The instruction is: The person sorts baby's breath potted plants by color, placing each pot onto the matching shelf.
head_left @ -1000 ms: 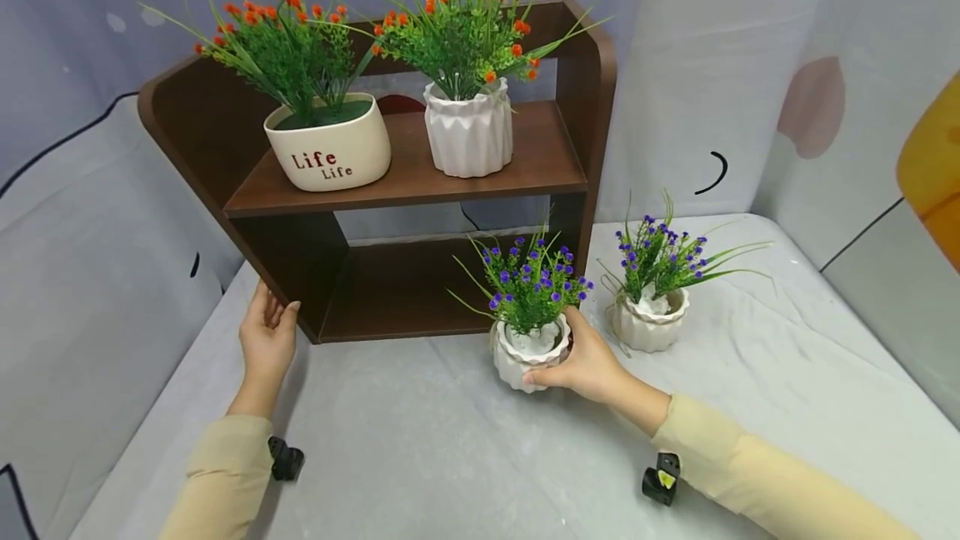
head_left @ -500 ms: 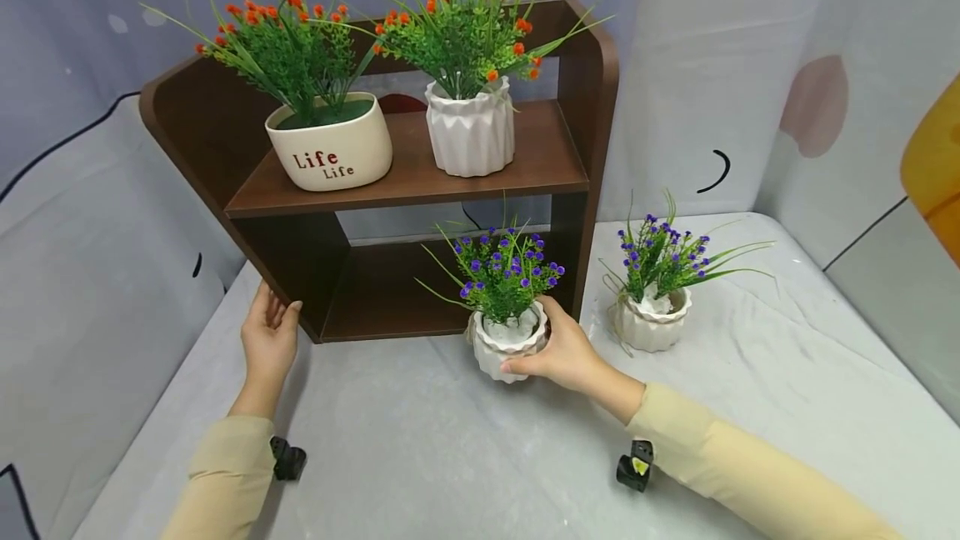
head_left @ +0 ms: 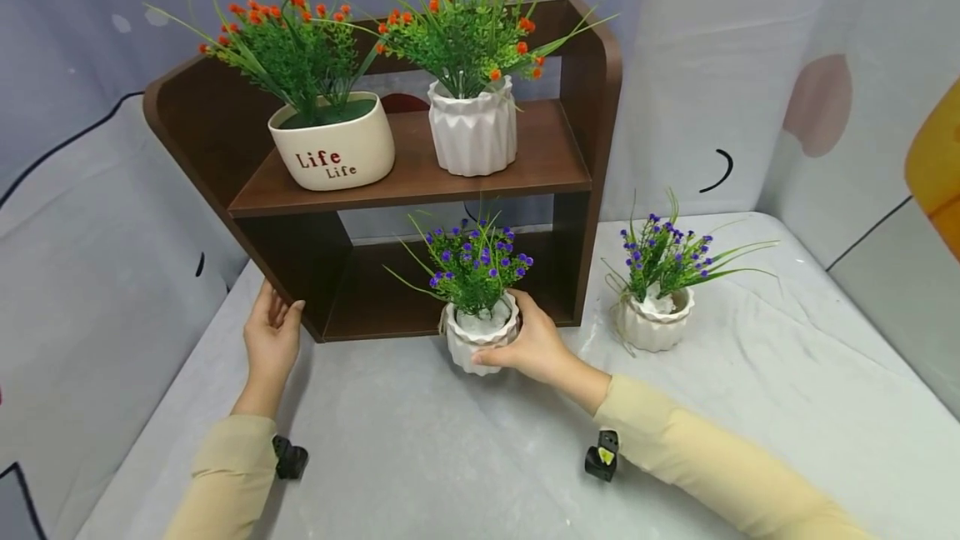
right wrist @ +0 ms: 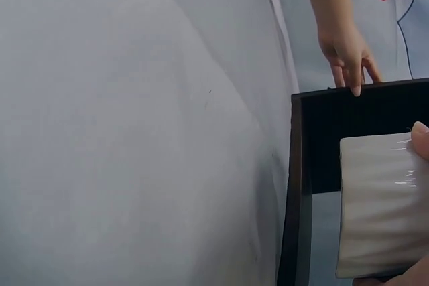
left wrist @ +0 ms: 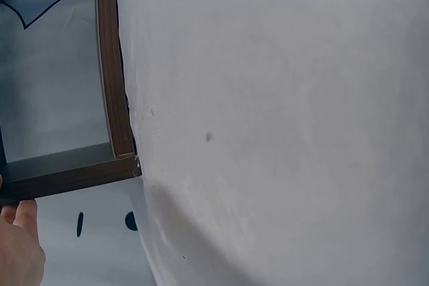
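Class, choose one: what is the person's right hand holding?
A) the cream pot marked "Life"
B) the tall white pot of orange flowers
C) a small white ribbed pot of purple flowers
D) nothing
C: the right hand grips the small white ribbed pot of purple flowers at the front edge of the shelf unit's lower shelf.

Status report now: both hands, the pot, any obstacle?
Right hand grips purple-flower pot at lower shelf front edge. Left hand touches shelf's left side. Shelf opening unobstructed.

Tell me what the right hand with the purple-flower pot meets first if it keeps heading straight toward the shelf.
Probably the lower shelf board of the brown shelf unit: the right hand holds the purple-flower pot at its front edge. The bay behind looks free, though depth is unclear.
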`<state>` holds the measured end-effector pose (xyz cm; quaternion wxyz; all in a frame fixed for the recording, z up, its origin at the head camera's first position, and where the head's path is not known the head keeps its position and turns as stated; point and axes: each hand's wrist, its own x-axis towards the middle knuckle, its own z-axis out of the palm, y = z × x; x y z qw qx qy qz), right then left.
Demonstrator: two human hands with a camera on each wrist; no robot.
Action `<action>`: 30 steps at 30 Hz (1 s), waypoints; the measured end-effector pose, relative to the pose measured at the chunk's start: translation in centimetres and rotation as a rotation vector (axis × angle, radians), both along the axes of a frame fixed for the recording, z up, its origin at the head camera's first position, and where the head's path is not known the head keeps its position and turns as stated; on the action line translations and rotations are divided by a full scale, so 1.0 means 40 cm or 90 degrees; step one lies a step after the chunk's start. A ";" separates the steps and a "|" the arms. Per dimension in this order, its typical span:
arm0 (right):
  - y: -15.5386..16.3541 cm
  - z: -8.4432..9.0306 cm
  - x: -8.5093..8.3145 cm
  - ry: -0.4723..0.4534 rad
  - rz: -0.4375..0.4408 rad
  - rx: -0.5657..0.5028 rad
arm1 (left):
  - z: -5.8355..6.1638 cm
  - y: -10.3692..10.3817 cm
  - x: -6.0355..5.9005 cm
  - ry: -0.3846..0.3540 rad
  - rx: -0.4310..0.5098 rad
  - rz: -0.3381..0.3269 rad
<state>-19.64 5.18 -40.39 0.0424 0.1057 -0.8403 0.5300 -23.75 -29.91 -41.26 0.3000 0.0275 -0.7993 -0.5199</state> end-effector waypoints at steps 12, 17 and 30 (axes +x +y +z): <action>-0.078 -0.004 0.006 0.005 0.028 -0.038 | 0.000 -0.004 0.002 0.003 -0.001 -0.004; -0.109 -0.012 0.012 0.014 0.016 -0.051 | -0.014 -0.006 0.000 0.017 0.003 -0.014; -0.197 -0.024 -0.018 0.026 -0.011 -0.095 | -0.008 -0.005 -0.005 0.047 0.015 -0.019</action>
